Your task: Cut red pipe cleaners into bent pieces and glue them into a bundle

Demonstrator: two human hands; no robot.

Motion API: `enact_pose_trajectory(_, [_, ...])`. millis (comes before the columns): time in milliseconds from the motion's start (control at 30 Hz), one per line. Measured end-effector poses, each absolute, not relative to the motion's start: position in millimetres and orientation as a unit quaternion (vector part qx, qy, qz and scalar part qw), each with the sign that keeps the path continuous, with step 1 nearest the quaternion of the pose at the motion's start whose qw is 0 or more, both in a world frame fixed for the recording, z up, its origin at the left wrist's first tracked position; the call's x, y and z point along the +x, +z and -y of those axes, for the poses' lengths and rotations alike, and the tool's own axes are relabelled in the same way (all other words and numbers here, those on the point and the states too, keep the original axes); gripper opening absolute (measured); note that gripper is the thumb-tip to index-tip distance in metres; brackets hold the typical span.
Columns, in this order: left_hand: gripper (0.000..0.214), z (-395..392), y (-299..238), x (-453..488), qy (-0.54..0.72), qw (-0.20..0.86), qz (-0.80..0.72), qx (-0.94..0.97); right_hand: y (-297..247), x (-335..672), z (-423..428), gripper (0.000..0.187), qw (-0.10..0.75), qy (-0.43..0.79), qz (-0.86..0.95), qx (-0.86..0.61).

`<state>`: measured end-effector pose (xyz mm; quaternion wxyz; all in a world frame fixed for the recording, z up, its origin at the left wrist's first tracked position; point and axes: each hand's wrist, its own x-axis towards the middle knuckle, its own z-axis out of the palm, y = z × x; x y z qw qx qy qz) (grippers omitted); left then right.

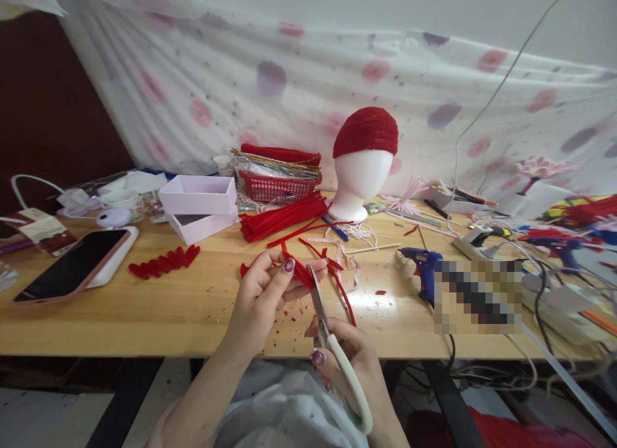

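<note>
My left hand (270, 287) pinches a red pipe cleaner (299, 272) between thumb and fingers, above the table. My right hand (349, 355) is wrapped round the white handle of a pair of scissors (324, 313). Their blade tips lie against the pipe cleaner close to my left fingertips; whether the blades are fully closed I cannot tell. More red pipe cleaners (344, 297) lie loose behind and beside my hands. Tiny red fibre bits are scattered on the wood below. To the left rests a row of short red fuzzy pieces (164, 263).
A bundle of red pipe cleaners (284, 216) lies before a red basket (279, 186). A white foam head (361, 178) wears a red cap (367, 132). Left are lilac boxes (197, 194) and a phone (72, 265). Right, a blue glue gun (425, 271) stands near cables.
</note>
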<state>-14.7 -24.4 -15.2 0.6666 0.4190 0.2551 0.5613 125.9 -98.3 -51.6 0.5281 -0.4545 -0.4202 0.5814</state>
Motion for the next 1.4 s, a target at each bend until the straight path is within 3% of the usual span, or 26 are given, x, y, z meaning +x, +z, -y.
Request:
enact_pose_trajectory(333, [0.026, 26.3, -16.8, -19.2, 0.557, 0.665, -0.261, 0.424, -58.3, 128.3, 95.7, 0.050, 0.545, 0.576, 0.464, -0.394])
enact_pose_trajectory(667, [0.029, 27.1, -15.9, -16.4, 0.552, 0.667, -0.253, 0.431, -57.9, 130.8, 97.9, 0.047, 0.531, 0.570, 0.461, -0.424])
enact_pose_trajectory(1133, [0.030, 23.0, -10.4, -23.8, 0.530, 0.689, -0.235, 0.435, -63.0, 130.7, 96.9, 0.062, 0.521, 0.540, 0.503, -0.428])
enact_pose_trajectory(1400, [0.025, 23.5, -14.8, -22.4, 0.537, 0.670, -0.248, 0.449, -63.2, 133.5, 97.7, 0.061, 0.509, 0.537, 0.492, -0.458])
